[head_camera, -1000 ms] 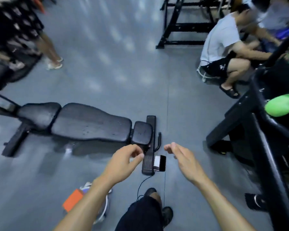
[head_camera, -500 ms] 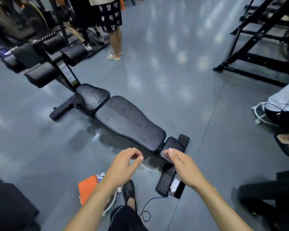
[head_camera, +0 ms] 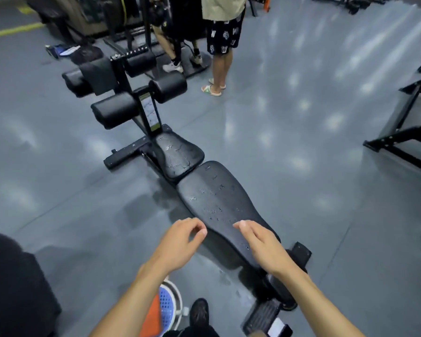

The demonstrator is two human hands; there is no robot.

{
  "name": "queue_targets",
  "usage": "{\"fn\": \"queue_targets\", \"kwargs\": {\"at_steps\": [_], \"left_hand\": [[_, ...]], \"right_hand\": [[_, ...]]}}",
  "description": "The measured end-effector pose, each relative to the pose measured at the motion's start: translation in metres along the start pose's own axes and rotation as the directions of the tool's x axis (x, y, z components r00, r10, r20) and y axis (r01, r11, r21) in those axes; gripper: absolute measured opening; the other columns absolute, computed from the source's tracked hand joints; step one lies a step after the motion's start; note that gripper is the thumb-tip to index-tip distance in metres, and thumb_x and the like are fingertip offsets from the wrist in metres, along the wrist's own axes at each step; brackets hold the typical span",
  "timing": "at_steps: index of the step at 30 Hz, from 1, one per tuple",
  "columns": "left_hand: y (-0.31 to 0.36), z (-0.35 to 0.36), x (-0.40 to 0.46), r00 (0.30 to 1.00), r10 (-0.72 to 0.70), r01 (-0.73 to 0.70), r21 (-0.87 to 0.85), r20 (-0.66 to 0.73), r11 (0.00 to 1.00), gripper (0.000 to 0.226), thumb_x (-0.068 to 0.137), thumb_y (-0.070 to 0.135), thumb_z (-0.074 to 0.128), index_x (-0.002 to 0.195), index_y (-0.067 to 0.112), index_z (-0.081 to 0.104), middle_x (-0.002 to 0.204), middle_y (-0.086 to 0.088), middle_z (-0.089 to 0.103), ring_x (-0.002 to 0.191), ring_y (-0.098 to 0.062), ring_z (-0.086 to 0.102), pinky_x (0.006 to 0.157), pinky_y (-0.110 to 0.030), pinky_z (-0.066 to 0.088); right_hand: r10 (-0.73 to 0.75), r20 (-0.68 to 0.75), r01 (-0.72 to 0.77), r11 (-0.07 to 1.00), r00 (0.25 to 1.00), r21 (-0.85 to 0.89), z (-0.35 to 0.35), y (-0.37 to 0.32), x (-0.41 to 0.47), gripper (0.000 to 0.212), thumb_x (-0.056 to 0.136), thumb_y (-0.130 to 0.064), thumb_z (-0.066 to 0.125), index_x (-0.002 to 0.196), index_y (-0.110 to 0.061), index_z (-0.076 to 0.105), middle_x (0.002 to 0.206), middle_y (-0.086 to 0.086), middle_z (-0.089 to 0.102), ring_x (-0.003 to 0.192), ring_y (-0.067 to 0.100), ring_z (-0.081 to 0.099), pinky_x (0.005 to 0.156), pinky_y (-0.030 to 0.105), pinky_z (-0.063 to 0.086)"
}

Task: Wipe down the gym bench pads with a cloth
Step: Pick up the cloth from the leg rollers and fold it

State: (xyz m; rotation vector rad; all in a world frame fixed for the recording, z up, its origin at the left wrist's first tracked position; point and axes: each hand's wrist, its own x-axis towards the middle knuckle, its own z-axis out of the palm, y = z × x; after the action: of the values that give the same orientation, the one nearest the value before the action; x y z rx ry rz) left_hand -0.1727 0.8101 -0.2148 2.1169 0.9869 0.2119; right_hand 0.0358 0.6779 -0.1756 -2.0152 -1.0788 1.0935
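Both my bare forearms reach forward from the bottom of the view. My left hand (head_camera: 180, 242) hangs with fingers loosely curled, thumb near the fingertips, holding nothing. My right hand (head_camera: 260, 244) is palm down, fingers fairly straight and together, pointing forward-left, also holding nothing.

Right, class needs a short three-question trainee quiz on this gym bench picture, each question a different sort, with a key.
1. True or false: the left hand holds a cloth.
2. What speckles the long back pad: A) water droplets, B) chalk dust, C) tape strips?
3. Fill in: the right hand is over the near end of the ____ pad.

Key: 1 false, both hands hold nothing; 2 A, and the seat pad is wet too; 3 back.
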Motion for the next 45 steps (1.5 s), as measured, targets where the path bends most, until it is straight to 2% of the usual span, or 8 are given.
{"fn": "queue_targets", "kwargs": {"at_steps": [2,7,15,24,29,34,40,45], "left_hand": [[-0.011,-0.012,0.013,1.000,-0.027,0.027,-0.006,-0.011,1.000,0.029,0.093,0.053,0.041,0.095,0.034,0.062,0.095,0.019,0.065,0.097,-0.007,0.060,0.090,-0.036,0.049],[-0.031,-0.032,0.050,0.994,-0.105,0.105,-0.028,-0.013,0.994,0.025,0.094,0.048,0.047,0.096,0.031,0.065,0.096,0.017,0.067,0.097,-0.007,0.061,0.091,-0.035,0.049],[-0.054,-0.085,0.149,0.979,-0.194,0.192,-0.034,-0.062,0.981,0.017,0.097,0.038,0.054,0.095,0.027,0.066,0.095,0.015,0.068,0.094,-0.003,0.061,0.091,-0.031,0.048],[-0.098,-0.159,0.219,0.944,-0.277,0.261,-0.105,-0.181,0.960,0.009,0.099,0.029,0.059,0.093,0.028,0.065,0.091,0.019,0.066,0.094,0.000,0.060,0.081,-0.016,0.042],[-0.164,-0.222,0.270,0.921,-0.341,0.315,-0.157,-0.188,0.936,0.010,0.100,0.028,0.058,0.093,0.030,0.066,0.095,0.020,0.068,0.097,0.002,0.061,0.085,-0.014,0.043],[-0.265,-0.308,0.341,0.883,-0.397,0.353,-0.203,-0.250,0.913,0.010,0.099,0.024,0.061,0.091,0.028,0.067,0.091,0.015,0.070,0.090,-0.002,0.063,0.080,-0.007,0.039],[-0.387,-0.414,0.454,0.778,-0.506,0.363,-0.390,-0.373,0.846,0.010,0.093,0.018,0.068,0.090,0.028,0.068,0.090,0.011,0.073,0.086,-0.004,0.067,0.084,-0.019,0.051],[-0.465,-0.477,0.553,0.673,-0.642,0.399,-0.552,-0.367,0.733,0.021,0.090,0.027,0.071,0.110,0.023,0.065,0.112,0.006,0.069,0.105,-0.015,0.067,0.099,-0.037,0.053]], "right_hand": [[-0.007,0.035,0.009,0.999,0.999,-0.040,0.007,-0.010,0.030,0.060,0.103,-0.057,0.034,0.114,-0.004,0.060,0.120,0.010,0.063,0.112,0.020,0.055,0.099,0.027,0.043],[-0.034,0.120,0.042,0.997,0.992,-0.066,0.013,-0.029,0.101,0.059,0.103,-0.057,0.034,0.113,-0.005,0.060,0.120,0.009,0.063,0.114,0.019,0.055,0.101,0.031,0.042],[-0.095,0.162,0.087,0.994,0.982,0.059,-0.011,-0.085,0.234,0.035,0.104,-0.050,0.038,0.111,-0.034,0.068,0.117,-0.020,0.066,0.106,-0.016,0.054,0.080,0.000,0.038],[-0.189,0.244,0.197,0.980,0.951,-0.008,-0.004,-0.159,0.355,0.053,0.104,-0.052,0.036,0.113,-0.008,0.063,0.118,0.005,0.065,0.110,0.012,0.056,0.085,0.009,0.039],[-0.200,0.278,0.224,0.973,0.940,-0.058,0.038,-0.214,0.438,0.049,0.105,-0.048,0.038,0.112,-0.006,0.063,0.115,0.007,0.066,0.111,0.017,0.056,0.095,0.023,0.041],[-0.196,0.283,0.230,0.969,0.939,-0.090,0.111,-0.286,0.558,0.027,0.104,-0.039,0.048,0.119,-0.027,0.066,0.117,-0.012,0.067,0.105,0.004,0.059,0.093,0.024,0.043],[-0.179,0.328,0.230,0.965,0.928,-0.124,0.191,-0.369,0.692,0.030,0.102,-0.027,0.055,0.130,-0.022,0.062,0.128,-0.010,0.064,0.117,0.005,0.059,0.104,0.025,0.043],[-0.146,0.303,0.186,0.977,0.942,-0.107,0.224,-0.400,0.757,0.026,0.101,-0.024,0.055,0.126,-0.023,0.064,0.118,-0.011,0.067,0.106,0.002,0.061,0.099,0.026,0.047]]}}
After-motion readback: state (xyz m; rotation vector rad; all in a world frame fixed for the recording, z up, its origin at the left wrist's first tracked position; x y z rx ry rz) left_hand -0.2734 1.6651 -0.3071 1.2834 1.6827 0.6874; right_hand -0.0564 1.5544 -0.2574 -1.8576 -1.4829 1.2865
